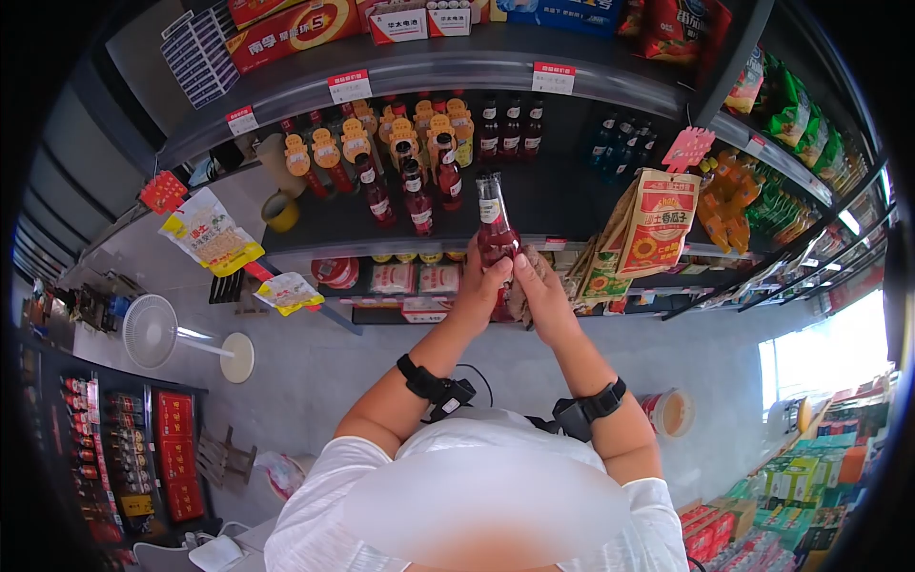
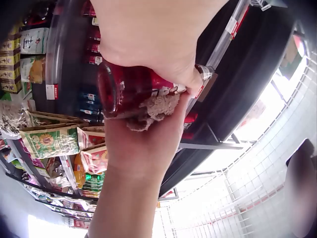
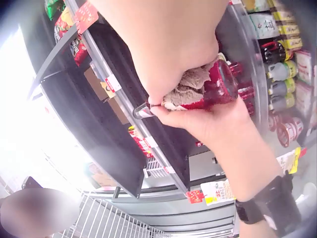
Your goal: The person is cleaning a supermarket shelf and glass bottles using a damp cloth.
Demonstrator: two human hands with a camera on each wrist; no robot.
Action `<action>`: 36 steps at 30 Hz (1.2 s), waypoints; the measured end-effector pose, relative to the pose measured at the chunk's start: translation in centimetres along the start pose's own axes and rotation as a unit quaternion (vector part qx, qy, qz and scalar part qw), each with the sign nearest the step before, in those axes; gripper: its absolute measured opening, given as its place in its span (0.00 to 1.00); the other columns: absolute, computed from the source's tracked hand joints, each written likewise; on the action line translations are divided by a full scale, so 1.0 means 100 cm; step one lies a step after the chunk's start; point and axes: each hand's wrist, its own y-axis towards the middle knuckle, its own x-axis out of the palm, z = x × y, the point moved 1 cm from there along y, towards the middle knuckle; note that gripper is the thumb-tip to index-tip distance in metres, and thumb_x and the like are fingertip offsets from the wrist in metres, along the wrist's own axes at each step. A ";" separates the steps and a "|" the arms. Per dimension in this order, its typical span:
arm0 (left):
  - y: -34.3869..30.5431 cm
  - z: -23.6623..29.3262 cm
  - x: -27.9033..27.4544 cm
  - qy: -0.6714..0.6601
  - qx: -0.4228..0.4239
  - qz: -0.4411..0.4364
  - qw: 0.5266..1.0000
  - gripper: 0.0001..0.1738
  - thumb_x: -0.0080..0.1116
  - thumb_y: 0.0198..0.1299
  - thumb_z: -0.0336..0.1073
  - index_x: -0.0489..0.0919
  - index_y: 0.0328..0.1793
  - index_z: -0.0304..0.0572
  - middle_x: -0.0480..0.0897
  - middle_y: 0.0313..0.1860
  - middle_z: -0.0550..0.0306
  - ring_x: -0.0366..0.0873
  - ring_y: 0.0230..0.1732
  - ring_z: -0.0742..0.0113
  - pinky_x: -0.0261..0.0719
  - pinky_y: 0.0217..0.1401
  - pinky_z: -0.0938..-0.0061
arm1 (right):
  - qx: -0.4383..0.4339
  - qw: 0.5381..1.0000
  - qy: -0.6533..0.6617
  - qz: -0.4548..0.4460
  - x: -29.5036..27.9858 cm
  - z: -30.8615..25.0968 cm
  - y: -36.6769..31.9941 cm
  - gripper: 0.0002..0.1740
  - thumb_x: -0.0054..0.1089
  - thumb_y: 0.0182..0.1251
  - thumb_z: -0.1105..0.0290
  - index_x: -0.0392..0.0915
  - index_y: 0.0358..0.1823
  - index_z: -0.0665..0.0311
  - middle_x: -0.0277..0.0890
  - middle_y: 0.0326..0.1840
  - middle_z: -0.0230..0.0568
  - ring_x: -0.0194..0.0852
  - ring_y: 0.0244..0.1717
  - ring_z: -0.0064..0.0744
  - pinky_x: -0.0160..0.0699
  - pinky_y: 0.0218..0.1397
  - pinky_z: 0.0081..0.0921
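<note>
A glass bottle of red drink (image 1: pixel 496 238) is held upright in front of the shelf, its neck and white label showing above the hands. My left hand (image 1: pixel 479 291) grips it, thumb across its front. My right hand (image 1: pixel 543 300) holds a brownish cloth (image 1: pixel 518 297) against the bottle's side. In the left wrist view the cloth (image 2: pixel 161 106) lies along the red glass between both hands. The right wrist view shows the bottle's base (image 3: pixel 225 84) sticking out beyond the cloth (image 3: pixel 190 85). Similar red bottles (image 1: pixel 416 202) stand on the shelf just behind.
Bottles with orange neck tags (image 1: pixel 355 143) and small blue bottles (image 1: pixel 610 143) share the shelf (image 1: pixel 534 205). Bags of sunflower seeds (image 1: pixel 658 224) hang at the right, a snack bag (image 1: pixel 212 234) at the left. A white fan (image 1: pixel 151 331) and a bucket (image 1: pixel 672 413) are on the floor.
</note>
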 end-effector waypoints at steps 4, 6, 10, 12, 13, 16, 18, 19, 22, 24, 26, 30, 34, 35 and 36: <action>0.003 0.001 -0.003 -0.002 -0.002 0.032 0.999 0.37 0.60 0.60 0.52 0.61 0.69 0.44 0.71 0.54 0.59 0.69 0.54 0.71 0.68 0.60 0.72 | 0.111 0.994 -0.021 -0.007 -0.013 0.019 -0.006 0.27 0.46 0.76 0.50 0.66 0.62 0.65 0.73 0.59 0.39 0.71 0.58 0.27 0.71 0.60 0.28; 0.004 0.000 -0.006 -0.010 -0.004 0.033 0.999 0.36 0.61 0.60 0.51 0.61 0.68 0.43 0.73 0.54 0.59 0.70 0.54 0.71 0.69 0.60 0.73 | 0.182 0.980 0.077 -0.019 -0.014 0.025 -0.008 0.27 0.44 0.76 0.49 0.65 0.63 0.64 0.73 0.59 0.42 0.73 0.59 0.32 0.75 0.60 0.33; 0.006 0.007 -0.005 -0.005 0.061 0.012 0.998 0.36 0.61 0.60 0.50 0.62 0.69 0.42 0.73 0.59 0.55 0.71 0.63 0.65 0.69 0.65 0.69 | 0.235 0.893 0.381 -0.040 -0.007 0.040 -0.008 0.27 0.42 0.77 0.50 0.65 0.64 0.65 0.73 0.60 0.48 0.75 0.59 0.40 0.79 0.61 0.41; 0.009 0.008 -0.007 0.008 0.056 -0.001 0.998 0.33 0.63 0.60 0.46 0.63 0.66 0.41 0.76 0.56 0.55 0.74 0.54 0.69 0.72 0.59 0.73 | 0.253 0.881 0.398 -0.044 -0.009 0.047 -0.006 0.28 0.41 0.77 0.50 0.65 0.64 0.66 0.72 0.61 0.51 0.75 0.61 0.44 0.78 0.64 0.47; 0.010 0.008 -0.008 0.014 0.054 -0.007 0.998 0.31 0.64 0.60 0.44 0.64 0.64 0.40 0.77 0.54 0.55 0.76 0.50 0.71 0.74 0.56 0.75 | 0.255 0.887 0.382 -0.050 -0.010 0.048 -0.006 0.27 0.42 0.77 0.50 0.65 0.64 0.65 0.73 0.61 0.50 0.75 0.60 0.44 0.79 0.63 0.46; 0.009 0.007 -0.009 -0.001 0.057 0.004 0.998 0.31 0.66 0.58 0.41 0.64 0.62 0.40 0.79 0.50 0.55 0.78 0.44 0.71 0.77 0.50 0.75 | 0.265 0.910 0.314 -0.065 -0.013 0.042 -0.009 0.26 0.45 0.76 0.51 0.66 0.63 0.65 0.75 0.58 0.49 0.78 0.57 0.44 0.81 0.61 0.44; 0.008 0.007 -0.014 0.038 0.049 0.010 0.998 0.31 0.66 0.58 0.41 0.65 0.62 0.40 0.79 0.48 0.56 0.78 0.42 0.73 0.77 0.47 0.76 | 0.275 0.929 0.237 -0.070 -0.016 0.034 -0.014 0.26 0.48 0.75 0.52 0.67 0.61 0.66 0.76 0.56 0.49 0.79 0.55 0.44 0.81 0.60 0.43; 0.008 0.007 -0.016 0.058 0.044 0.013 0.997 0.31 0.66 0.57 0.40 0.65 0.62 0.40 0.79 0.47 0.57 0.78 0.41 0.73 0.78 0.46 0.77 | 0.271 0.935 0.215 -0.079 -0.019 0.033 -0.016 0.25 0.48 0.75 0.53 0.68 0.60 0.66 0.77 0.55 0.48 0.80 0.53 0.42 0.81 0.59 0.41; 0.008 0.011 -0.018 0.091 0.037 0.032 0.995 0.30 0.66 0.57 0.40 0.65 0.62 0.40 0.79 0.47 0.57 0.78 0.41 0.74 0.77 0.44 0.76 | 0.230 0.963 0.124 -0.065 -0.033 0.032 -0.015 0.23 0.50 0.74 0.55 0.69 0.58 0.67 0.78 0.53 0.45 0.81 0.50 0.38 0.81 0.58 0.35; 0.008 0.005 -0.022 0.112 0.028 0.029 0.993 0.30 0.66 0.57 0.40 0.66 0.62 0.40 0.79 0.48 0.56 0.77 0.43 0.74 0.77 0.46 0.76 | 0.161 0.987 0.029 0.006 -0.038 0.033 -0.012 0.24 0.51 0.74 0.55 0.69 0.59 0.68 0.78 0.53 0.43 0.80 0.51 0.34 0.79 0.57 0.30; 0.006 -0.004 -0.025 0.125 0.012 0.012 0.992 0.29 0.65 0.58 0.39 0.66 0.63 0.40 0.79 0.49 0.55 0.79 0.45 0.71 0.77 0.48 0.74 | 0.073 0.994 0.054 0.066 -0.039 0.024 -0.007 0.26 0.50 0.75 0.56 0.66 0.62 0.69 0.78 0.53 0.42 0.78 0.52 0.32 0.77 0.58 0.28; -0.003 -0.011 -0.015 0.152 -0.014 -0.085 0.985 0.28 0.62 0.60 0.36 0.65 0.64 0.39 0.78 0.52 0.54 0.81 0.48 0.66 0.79 0.51 0.70 | -0.078 0.979 0.140 0.125 -0.020 -0.020 0.008 0.29 0.50 0.75 0.57 0.60 0.69 0.69 0.77 0.55 0.43 0.75 0.56 0.32 0.75 0.60 0.27; -0.010 -0.016 -0.007 0.144 -0.103 -0.198 0.964 0.33 0.62 0.59 0.40 0.62 0.67 0.39 0.78 0.52 0.54 0.80 0.48 0.66 0.78 0.52 0.68 | -0.045 0.980 0.192 0.029 -0.014 -0.036 0.014 0.31 0.57 0.71 0.63 0.59 0.70 0.66 0.77 0.54 0.45 0.76 0.54 0.33 0.77 0.58 0.30; -0.012 -0.016 -0.007 0.116 -0.130 -0.218 0.960 0.34 0.62 0.59 0.43 0.62 0.68 0.39 0.77 0.53 0.54 0.80 0.48 0.66 0.78 0.52 0.67 | -0.023 0.984 0.171 0.048 -0.017 -0.032 0.014 0.28 0.60 0.67 0.65 0.65 0.65 0.66 0.79 0.47 0.44 0.78 0.48 0.32 0.80 0.52 0.30; -0.013 -0.015 -0.006 0.088 -0.157 -0.236 0.955 0.35 0.62 0.59 0.45 0.61 0.68 0.39 0.77 0.53 0.53 0.80 0.48 0.65 0.78 0.53 0.67 | -0.027 0.983 0.173 0.059 -0.017 -0.029 0.015 0.26 0.61 0.67 0.66 0.67 0.63 0.66 0.79 0.44 0.43 0.79 0.45 0.32 0.80 0.49 0.30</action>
